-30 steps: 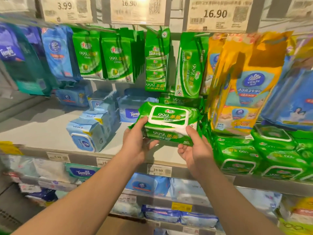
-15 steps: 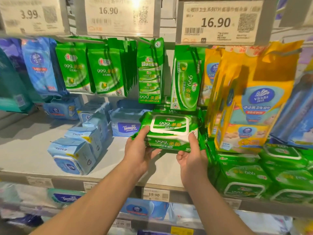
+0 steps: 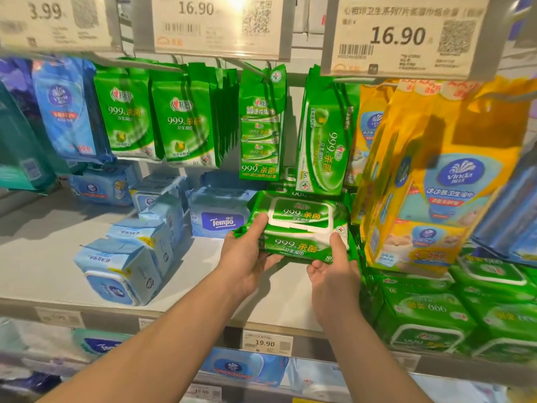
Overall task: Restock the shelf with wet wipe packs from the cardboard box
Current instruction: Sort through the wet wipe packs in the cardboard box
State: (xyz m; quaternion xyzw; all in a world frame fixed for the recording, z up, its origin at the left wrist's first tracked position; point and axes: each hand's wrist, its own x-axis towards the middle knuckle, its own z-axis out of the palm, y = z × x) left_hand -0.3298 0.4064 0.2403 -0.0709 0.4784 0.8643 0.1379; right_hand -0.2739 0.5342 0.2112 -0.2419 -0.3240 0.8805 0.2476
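Note:
A green wet wipe pack (image 3: 302,228) with a white flip lid is held level above the white shelf (image 3: 52,257), between both hands. My left hand (image 3: 247,257) grips its left end, thumb on top and fingers underneath. My right hand (image 3: 334,274) grips its front right corner, thumb up against the front face. The pack sits just in front of another green pack (image 3: 302,194) at the back of the shelf. The cardboard box is not in view.
Stacked green packs (image 3: 436,315) fill the shelf to the right. Blue packs (image 3: 128,266) and a Tempo pack (image 3: 220,216) lie to the left. Green sachets (image 3: 180,120) and a yellow Vinda bag (image 3: 441,175) hang above. Price tags (image 3: 401,36) line the upper rail.
Both hands have carried the green pack a little deeper over the shelf, toward the back. The grip on it is the same.

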